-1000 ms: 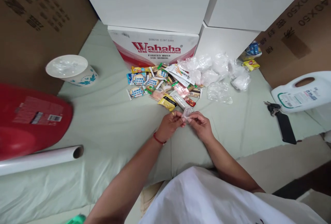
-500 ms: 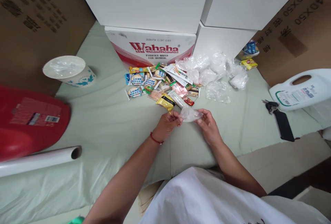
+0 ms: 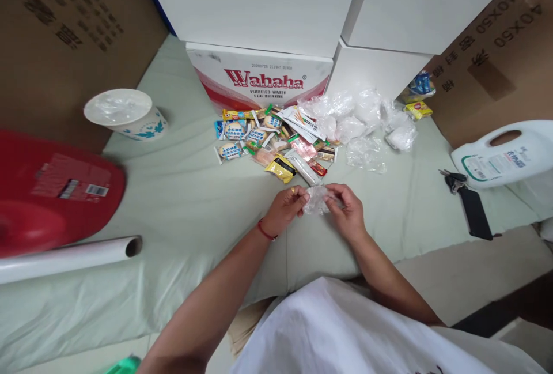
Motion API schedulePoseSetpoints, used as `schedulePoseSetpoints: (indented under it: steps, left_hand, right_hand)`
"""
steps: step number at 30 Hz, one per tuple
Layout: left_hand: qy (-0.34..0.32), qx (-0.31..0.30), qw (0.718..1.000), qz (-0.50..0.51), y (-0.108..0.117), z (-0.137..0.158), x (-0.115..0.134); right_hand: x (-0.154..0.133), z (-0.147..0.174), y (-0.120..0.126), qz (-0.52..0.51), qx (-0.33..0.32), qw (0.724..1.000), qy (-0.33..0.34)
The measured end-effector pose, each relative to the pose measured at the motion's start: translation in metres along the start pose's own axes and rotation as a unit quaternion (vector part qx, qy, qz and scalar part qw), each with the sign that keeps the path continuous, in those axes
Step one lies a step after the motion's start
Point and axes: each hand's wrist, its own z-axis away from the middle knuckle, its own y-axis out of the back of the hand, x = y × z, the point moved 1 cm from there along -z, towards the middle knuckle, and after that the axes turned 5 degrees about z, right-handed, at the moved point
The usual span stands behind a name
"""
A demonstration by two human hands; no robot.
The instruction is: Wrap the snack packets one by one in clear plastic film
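Between my two hands is a small crumpled clear plastic bag (image 3: 315, 200). My left hand (image 3: 287, 208) pinches its left side, and my right hand (image 3: 347, 211) grips its right side with thumb and fingers. Just beyond them lies a heap of wrapped snacks (image 3: 271, 136), with a yellow packet (image 3: 280, 167) and a silvery wrapped stick (image 3: 303, 167) nearest my fingers. Behind and to the right of the heap, several more crumpled clear plastic bags (image 3: 358, 114) are piled up.
A paper cup (image 3: 144, 125) with clear plastic inside, a red container (image 3: 86, 195) and a white tube (image 3: 73, 259) are on the left. A Wahaha carton (image 3: 263, 77) stands behind the snacks. On the right are a white jug (image 3: 505, 155), keys (image 3: 455, 181) and a black phone-like object (image 3: 474, 211).
My hands have come closer together, and the plastic bag between them is more bunched up. The whole view has shifted slightly.
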Motion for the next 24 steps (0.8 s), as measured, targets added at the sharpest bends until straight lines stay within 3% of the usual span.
schedulePoseSetpoints:
  steps: [3,5,7,10,12,14,16,18,20,24]
  left_hand:
    - [0.004,0.041,0.996,0.073,0.002,-0.002,0.000]
    - [0.012,0.057,0.992,0.115,0.003,-0.003,0.001]
    - [0.016,0.060,0.989,0.135,0.003,-0.003,0.001]
    - [0.014,0.050,0.991,0.120,0.003,-0.002,-0.001]
    - [0.009,0.036,0.995,0.093,0.003,-0.002,-0.004]
    - [0.000,0.023,0.997,0.067,0.003,-0.001,-0.006]
    - [-0.004,0.018,0.998,0.057,0.003,-0.001,-0.006]
    - [0.006,0.022,0.998,0.063,0.003,0.000,-0.006]
    - [0.020,0.037,0.996,0.078,0.002,0.001,-0.004]
    - [0.022,0.050,0.995,0.084,0.001,0.003,-0.002]
  right_hand:
    - [0.011,-0.001,0.006,-0.105,0.056,0.986,-0.118]
    - [0.019,-0.001,0.009,-0.162,0.041,0.971,-0.172]
    - [0.023,0.001,0.012,-0.137,0.013,0.975,-0.174]
    - [0.019,0.006,0.015,0.041,0.029,0.998,-0.049]
    - [0.011,0.009,0.016,0.134,0.030,0.988,0.063]
    - [0.003,0.009,0.014,0.149,-0.014,0.980,0.134]
    - [-0.001,0.007,0.011,0.108,-0.054,0.982,0.142]
    - [-0.002,0.007,0.009,0.042,-0.054,0.994,0.085]
    - [-0.001,0.007,0.008,-0.035,-0.017,0.999,-0.017]
    - [0.002,0.006,0.007,-0.202,0.056,0.958,-0.195]
